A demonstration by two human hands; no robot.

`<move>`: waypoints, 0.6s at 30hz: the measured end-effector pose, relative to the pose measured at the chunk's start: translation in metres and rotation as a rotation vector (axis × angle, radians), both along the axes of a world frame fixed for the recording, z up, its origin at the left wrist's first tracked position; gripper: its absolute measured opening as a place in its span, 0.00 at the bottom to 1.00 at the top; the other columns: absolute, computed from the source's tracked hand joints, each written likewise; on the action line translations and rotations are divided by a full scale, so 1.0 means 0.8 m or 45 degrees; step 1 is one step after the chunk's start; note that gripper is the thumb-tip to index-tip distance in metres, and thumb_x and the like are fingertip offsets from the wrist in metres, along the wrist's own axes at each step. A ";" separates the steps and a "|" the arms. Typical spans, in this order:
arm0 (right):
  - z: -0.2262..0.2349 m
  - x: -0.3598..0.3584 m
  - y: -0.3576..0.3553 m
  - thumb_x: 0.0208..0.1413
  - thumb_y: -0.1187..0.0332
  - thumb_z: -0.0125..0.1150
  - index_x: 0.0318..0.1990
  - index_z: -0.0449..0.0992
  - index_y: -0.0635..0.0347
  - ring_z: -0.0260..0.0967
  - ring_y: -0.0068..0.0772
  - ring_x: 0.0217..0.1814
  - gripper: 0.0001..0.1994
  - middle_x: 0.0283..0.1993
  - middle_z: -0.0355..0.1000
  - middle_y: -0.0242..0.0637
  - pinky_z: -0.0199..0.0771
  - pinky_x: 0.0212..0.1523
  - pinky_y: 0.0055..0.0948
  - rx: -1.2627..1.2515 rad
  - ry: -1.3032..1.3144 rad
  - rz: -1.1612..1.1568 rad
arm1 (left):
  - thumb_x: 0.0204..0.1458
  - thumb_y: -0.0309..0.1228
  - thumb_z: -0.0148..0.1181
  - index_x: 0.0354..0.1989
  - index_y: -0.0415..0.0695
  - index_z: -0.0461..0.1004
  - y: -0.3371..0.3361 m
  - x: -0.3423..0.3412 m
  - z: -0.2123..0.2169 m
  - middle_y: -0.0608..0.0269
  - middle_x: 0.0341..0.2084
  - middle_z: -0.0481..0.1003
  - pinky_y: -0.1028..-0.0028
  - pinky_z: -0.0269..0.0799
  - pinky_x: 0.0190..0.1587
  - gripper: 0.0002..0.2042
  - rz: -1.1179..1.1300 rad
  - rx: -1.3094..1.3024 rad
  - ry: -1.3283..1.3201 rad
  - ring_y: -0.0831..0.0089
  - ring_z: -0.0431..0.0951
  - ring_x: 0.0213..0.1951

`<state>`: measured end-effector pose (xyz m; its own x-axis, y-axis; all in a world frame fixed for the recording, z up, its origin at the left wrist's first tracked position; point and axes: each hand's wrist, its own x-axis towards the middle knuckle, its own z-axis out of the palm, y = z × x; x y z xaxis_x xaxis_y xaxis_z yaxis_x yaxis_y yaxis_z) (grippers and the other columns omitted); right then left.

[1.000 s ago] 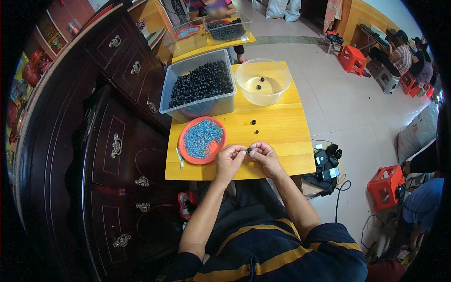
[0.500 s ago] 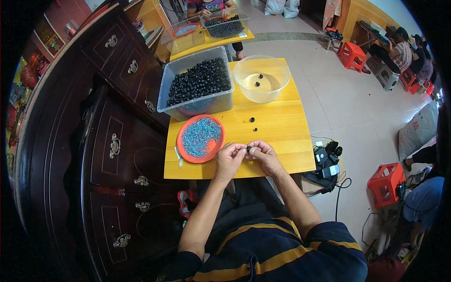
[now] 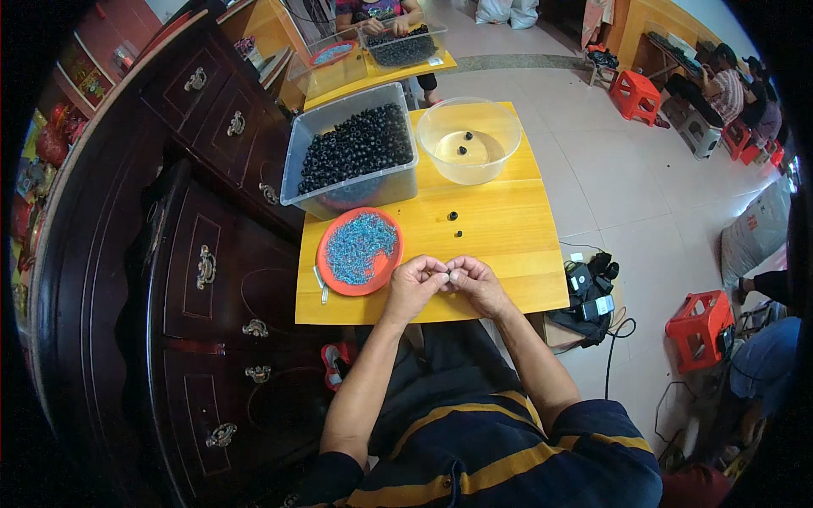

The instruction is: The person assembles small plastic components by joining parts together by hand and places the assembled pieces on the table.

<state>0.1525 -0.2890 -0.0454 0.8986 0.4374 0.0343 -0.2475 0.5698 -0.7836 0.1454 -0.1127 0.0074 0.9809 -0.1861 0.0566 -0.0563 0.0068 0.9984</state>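
My left hand (image 3: 417,284) and my right hand (image 3: 476,283) meet fingertip to fingertip over the near edge of a small yellow wooden table (image 3: 508,237). They pinch something tiny between them; it is too small to identify. Just left of my left hand lies an orange plate (image 3: 332,273) heaped with small blue pieces (image 3: 359,247). Two loose black beads (image 3: 455,223) lie on the table beyond my hands. Farther back stand a clear tub of black beads (image 3: 356,151) and a clear round bowl (image 3: 468,140) holding a few black beads.
A dark wooden cabinet (image 3: 178,254) with brass handles runs along the left. Cables and black devices (image 3: 589,288) sit on the floor at right, near a red stool (image 3: 699,328). A second yellow table (image 3: 373,59) with tubs stands behind, with another person at it.
My hands stay together at the table's near edge, with only slight finger movement. Nothing else has moved.
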 end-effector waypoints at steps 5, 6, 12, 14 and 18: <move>-0.001 0.001 -0.005 0.66 0.69 0.57 0.49 0.74 0.61 0.75 0.24 0.44 0.09 0.44 0.76 0.32 0.75 0.48 0.26 0.011 -0.005 0.079 | 0.54 0.19 0.64 0.41 0.39 0.74 0.003 0.005 0.008 0.67 0.28 0.77 0.83 0.71 0.30 0.08 -0.114 -0.099 0.180 0.84 0.77 0.29; 0.002 0.001 -0.005 0.66 0.69 0.57 0.49 0.74 0.61 0.75 0.24 0.44 0.09 0.44 0.76 0.32 0.75 0.48 0.26 0.013 -0.005 0.078 | 0.55 0.21 0.64 0.43 0.40 0.74 0.002 0.005 0.008 0.68 0.28 0.77 0.84 0.69 0.29 0.09 -0.100 -0.099 0.205 0.85 0.76 0.28; 0.010 0.000 -0.010 0.65 0.68 0.58 0.49 0.74 0.61 0.75 0.27 0.43 0.09 0.41 0.77 0.35 0.77 0.47 0.27 0.220 0.150 0.027 | 0.57 0.28 0.65 0.46 0.42 0.73 -0.007 0.020 0.008 0.69 0.31 0.76 0.85 0.68 0.29 0.11 -0.130 -0.244 0.407 0.86 0.73 0.27; 0.005 0.000 -0.011 0.64 0.66 0.59 0.48 0.73 0.60 0.75 0.28 0.41 0.10 0.40 0.77 0.36 0.77 0.46 0.28 0.327 0.203 -0.021 | 0.57 0.30 0.65 0.46 0.42 0.74 -0.009 0.032 -0.003 0.69 0.32 0.76 0.85 0.68 0.29 0.11 -0.137 -0.341 0.466 0.86 0.73 0.27; 0.005 -0.002 -0.014 0.63 0.65 0.59 0.47 0.73 0.60 0.76 0.28 0.40 0.10 0.38 0.77 0.37 0.77 0.45 0.29 0.373 0.269 -0.097 | 0.52 0.31 0.68 0.48 0.40 0.75 -0.021 0.057 -0.022 0.62 0.32 0.78 0.76 0.72 0.31 0.17 0.127 0.279 0.062 0.77 0.77 0.29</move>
